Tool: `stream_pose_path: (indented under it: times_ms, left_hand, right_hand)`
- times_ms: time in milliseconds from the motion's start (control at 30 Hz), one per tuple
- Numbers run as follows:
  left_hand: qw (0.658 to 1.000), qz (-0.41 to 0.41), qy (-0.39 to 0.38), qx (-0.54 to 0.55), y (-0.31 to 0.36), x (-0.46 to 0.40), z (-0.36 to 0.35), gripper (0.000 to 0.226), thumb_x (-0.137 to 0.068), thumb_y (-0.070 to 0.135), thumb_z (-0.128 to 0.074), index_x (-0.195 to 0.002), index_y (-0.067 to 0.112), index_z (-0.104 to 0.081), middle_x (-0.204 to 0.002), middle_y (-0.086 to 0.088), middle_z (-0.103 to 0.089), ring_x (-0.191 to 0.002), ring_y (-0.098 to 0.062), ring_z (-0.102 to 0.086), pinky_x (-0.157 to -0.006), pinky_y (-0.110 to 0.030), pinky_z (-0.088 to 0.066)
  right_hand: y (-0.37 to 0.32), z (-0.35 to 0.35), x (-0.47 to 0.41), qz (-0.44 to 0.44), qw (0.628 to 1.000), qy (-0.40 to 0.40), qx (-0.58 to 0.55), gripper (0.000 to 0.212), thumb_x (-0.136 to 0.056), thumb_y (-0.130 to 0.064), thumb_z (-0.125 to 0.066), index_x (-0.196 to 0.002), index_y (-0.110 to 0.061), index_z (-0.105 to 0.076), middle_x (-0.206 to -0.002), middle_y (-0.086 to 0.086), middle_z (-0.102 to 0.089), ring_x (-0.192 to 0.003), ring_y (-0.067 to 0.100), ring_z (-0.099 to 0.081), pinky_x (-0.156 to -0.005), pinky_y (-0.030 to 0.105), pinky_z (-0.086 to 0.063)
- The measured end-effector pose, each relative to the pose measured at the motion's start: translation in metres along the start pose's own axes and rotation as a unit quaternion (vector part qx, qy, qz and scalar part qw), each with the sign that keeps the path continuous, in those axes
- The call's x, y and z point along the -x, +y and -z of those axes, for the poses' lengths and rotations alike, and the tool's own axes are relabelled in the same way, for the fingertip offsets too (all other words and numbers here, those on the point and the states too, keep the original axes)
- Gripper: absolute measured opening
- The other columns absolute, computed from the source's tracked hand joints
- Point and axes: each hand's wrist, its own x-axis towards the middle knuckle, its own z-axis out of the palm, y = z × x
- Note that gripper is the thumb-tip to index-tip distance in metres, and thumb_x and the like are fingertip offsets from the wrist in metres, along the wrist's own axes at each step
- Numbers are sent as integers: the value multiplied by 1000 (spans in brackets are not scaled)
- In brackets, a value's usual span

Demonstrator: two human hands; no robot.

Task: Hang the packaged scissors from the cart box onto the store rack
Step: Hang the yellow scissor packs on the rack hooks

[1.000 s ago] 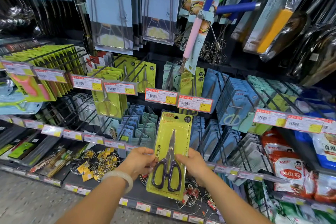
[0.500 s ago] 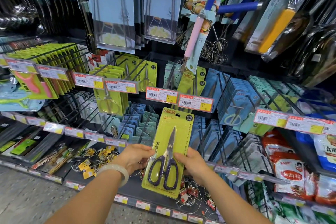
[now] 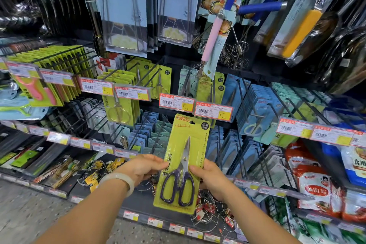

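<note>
A person's left hand [image 3: 143, 169] and right hand [image 3: 210, 176] are pinching the packaged scissors [image 3: 183, 164] by its side edges, thumbs on the front and fingers curled behind, holding the yellow-green card upright and slightly tilted in front of the store rack [image 3: 198, 61]. The hanging step appears to be under way: the card's top hole is sitting just below two red-bordered price tags [image 3: 195, 106], not yet on any hook. The next move likely calls for lifting the card and threading that hole over a black peg [image 3: 213, 89] carrying matching yellow-green packs. Those tags at the peg ends are standing in the way. Beyond, blue scissor packs [image 3: 259, 109] and hanging whisks [image 3: 233, 53] are crowding the rack's upper rows.
</note>
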Motion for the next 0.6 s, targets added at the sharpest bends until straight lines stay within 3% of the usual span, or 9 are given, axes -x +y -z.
stream_pose_path:
  times_ms: [67, 167, 300, 433, 500, 600]
  left_hand:
    - [1000, -1, -20, 18, 0, 1, 1, 31, -78, 15, -73, -106, 4, -63, -106, -9, -67, -97, -20, -59, -80, -27, -44]
    - [997, -12, -45, 58, -4, -1, 2, 27, -74, 10, -73, -98, 4, -62, -93, -10, -68, -91, -23, -60, -91, -35, -48]
    - [989, -42, -49, 136, -1, -4, -3, 28, -72, 10, -73, -99, 8, -63, -89, -8, -70, -83, -22, -63, -74, -34, -51]
    - [987, -59, -70, 130, 8, 1, -8, 2, -86, 5, -61, -85, 7, -61, -77, -4, -67, -76, -18, -60, -71, -31, -48]
    - [988, -61, -80, 117, 8, 3, -6, 12, -89, 3, -57, -77, 8, -57, -68, -1, -65, -70, -16, -57, -68, -29, -47]
    - [985, -61, -103, 123, 7, 3, -3, 7, -89, 5, -56, -83, 8, -56, -81, -6, -62, -78, -20, -57, -71, -33, -49]
  right_hand:
    - [1, 1, -1, -2, 1000, -9, -10, 20, -91, -27, -58, -111, -26, -57, -114, 4, -68, -110, 29, -61, -96, 57, -46]
    - [-1, 2, -1, 0, 999, -27, -26, 15, -92, -23, -56, -107, -24, -57, -106, 3, -69, -103, 25, -63, -96, 53, -48]
    - [-2, 6, -2, 8, 998, -33, -48, 15, -94, -18, -53, -108, -22, -56, -99, 1, -67, -94, 21, -62, -95, 51, -50]
    - [-3, 9, -3, 15, 999, -36, -36, 17, -94, -20, -54, -111, -24, -56, -105, 1, -67, -98, 21, -62, -95, 49, -50]
    - [-5, 9, -2, 20, 999, -42, -14, 19, -94, -20, -54, -112, -23, -54, -108, 4, -66, -99, 21, -62, -95, 49, -50]
    - [-10, 10, -2, 24, 998, -50, 3, 24, -94, -21, -54, -118, -20, -53, -115, 8, -65, -101, 23, -62, -90, 45, -53]
